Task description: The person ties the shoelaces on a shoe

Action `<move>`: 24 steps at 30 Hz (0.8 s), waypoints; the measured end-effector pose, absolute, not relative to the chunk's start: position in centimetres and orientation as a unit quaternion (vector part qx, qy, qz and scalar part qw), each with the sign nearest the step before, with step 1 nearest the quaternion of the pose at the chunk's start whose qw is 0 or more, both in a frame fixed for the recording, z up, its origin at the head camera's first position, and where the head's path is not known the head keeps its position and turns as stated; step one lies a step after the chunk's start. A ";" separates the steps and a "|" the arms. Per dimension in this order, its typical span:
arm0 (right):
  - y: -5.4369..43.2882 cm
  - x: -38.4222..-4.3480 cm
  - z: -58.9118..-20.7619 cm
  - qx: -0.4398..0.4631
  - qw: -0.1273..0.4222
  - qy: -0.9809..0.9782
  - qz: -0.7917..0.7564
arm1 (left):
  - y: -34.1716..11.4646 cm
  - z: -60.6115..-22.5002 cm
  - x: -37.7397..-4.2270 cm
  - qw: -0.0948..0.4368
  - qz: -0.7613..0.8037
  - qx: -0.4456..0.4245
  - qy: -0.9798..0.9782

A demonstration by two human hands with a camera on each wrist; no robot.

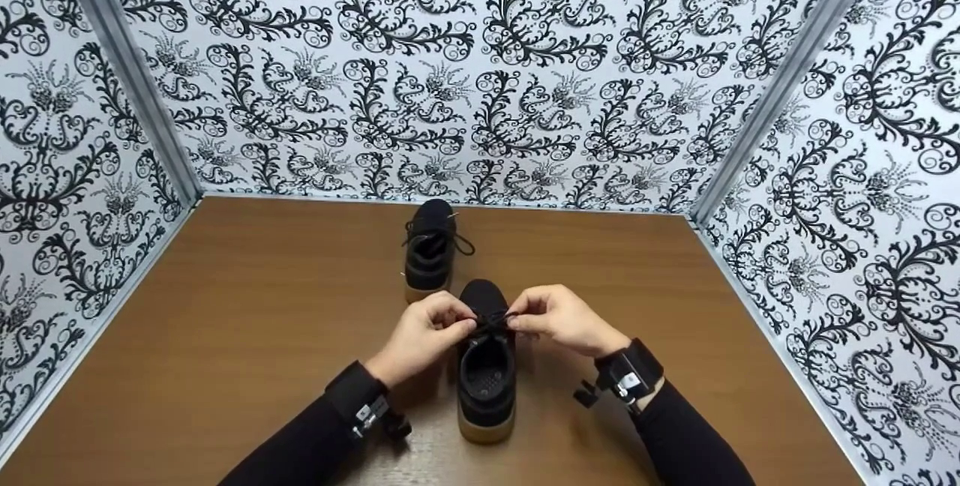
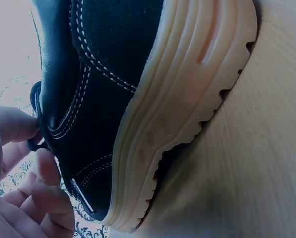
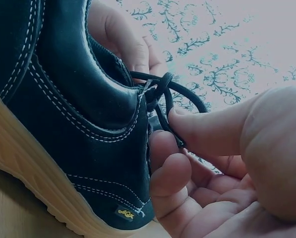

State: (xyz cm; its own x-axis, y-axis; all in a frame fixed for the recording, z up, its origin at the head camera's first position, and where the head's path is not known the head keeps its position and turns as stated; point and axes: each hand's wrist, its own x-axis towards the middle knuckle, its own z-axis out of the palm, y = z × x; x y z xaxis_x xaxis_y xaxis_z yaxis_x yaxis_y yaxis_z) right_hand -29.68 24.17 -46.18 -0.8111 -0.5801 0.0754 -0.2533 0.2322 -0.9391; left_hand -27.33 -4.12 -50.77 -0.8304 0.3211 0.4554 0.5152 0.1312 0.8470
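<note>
A black shoe (image 1: pixel 487 412) with a thick tan sole (image 2: pixel 187 74) stands on the table, toe pointing away from me. My left hand (image 1: pixel 427 330) pinches a loop of its black shoelace (image 2: pixel 35 99) between thumb and fingertips at the left of the tongue. On the other side, my right hand (image 1: pixel 561 319) pinches another part of the lace between thumb and forefinger. A crossing or knot in the shoelace (image 3: pixel 163 85) shows between the hands in the right wrist view. White stitching and a small yellow-marked tag (image 3: pixel 128 213) show on the shoe's side.
A second black shoe (image 1: pixel 430 276) stands farther back and slightly left, its lace looped out to the right. The brown wooden table (image 1: pixel 262 306) is bounded by patterned white-and-black panels (image 1: pixel 450 81) with grey metal posts (image 1: pixel 787 81) at the corners.
</note>
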 end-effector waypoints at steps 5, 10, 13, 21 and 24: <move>24.2 -29.8 -46.1 -0.265 0.140 0.778 -0.553 | -4.2 -50.7 -27.3 0.058 -0.603 -0.268 -0.749; 24.3 -29.8 -46.2 -0.263 0.146 0.773 -0.558 | -4.3 -50.5 -27.3 0.028 -0.615 -0.254 -0.746; 24.4 -29.9 -46.3 -0.262 0.152 0.769 -0.563 | -4.4 -50.3 -27.3 0.008 -0.630 -0.251 -0.735; 24.5 -29.9 -46.3 -0.263 0.151 0.770 -0.562 | -4.8 -50.3 -27.4 -0.021 -0.639 -0.266 -0.722; 24.5 -30.0 -46.3 -0.262 0.149 0.770 -0.563 | -4.7 -50.3 -27.4 -0.013 -0.624 -0.278 -0.730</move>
State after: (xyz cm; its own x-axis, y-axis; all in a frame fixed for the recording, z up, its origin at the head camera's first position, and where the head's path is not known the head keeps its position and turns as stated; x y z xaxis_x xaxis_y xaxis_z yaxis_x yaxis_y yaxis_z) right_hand -29.96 24.53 -46.34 -0.8182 -0.5713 0.0650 -0.2352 0.2294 -0.9445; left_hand -27.37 -4.70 -50.25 -0.8448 0.4219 0.3290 0.3905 0.0658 0.9183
